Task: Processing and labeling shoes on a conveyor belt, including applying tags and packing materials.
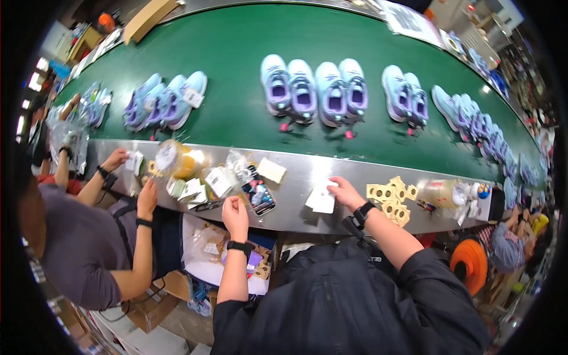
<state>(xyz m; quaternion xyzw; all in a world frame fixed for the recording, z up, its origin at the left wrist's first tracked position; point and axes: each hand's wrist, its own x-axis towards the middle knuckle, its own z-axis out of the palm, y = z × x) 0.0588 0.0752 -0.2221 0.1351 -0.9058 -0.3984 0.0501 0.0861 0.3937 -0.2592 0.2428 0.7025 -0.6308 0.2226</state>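
My left hand [235, 214] is raised by the steel edge with its fingertips pinched together; whatever they hold is too small to make out. Close to it lies a phone [260, 198] with a lit, colourful screen. Between the thumb and fingers of my right hand [347, 193] is the edge of a white card [323, 200], one of a few overlapping at the steel ledge. To the right of that hand, tan cards [390, 198] with dark round marks lie in a loose pile. A cream-coloured pad [271, 170] rests beyond the phone.
Pairs of light blue shoes [302, 89] stand along the green belt [231, 53] past the steel ledge [296, 155]. Tape rolls [184, 161], white tag bundles [220, 181] and clear plastic crowd the left. A co-worker [89, 236] sits close on my left. An orange stool [468, 264] is at right.
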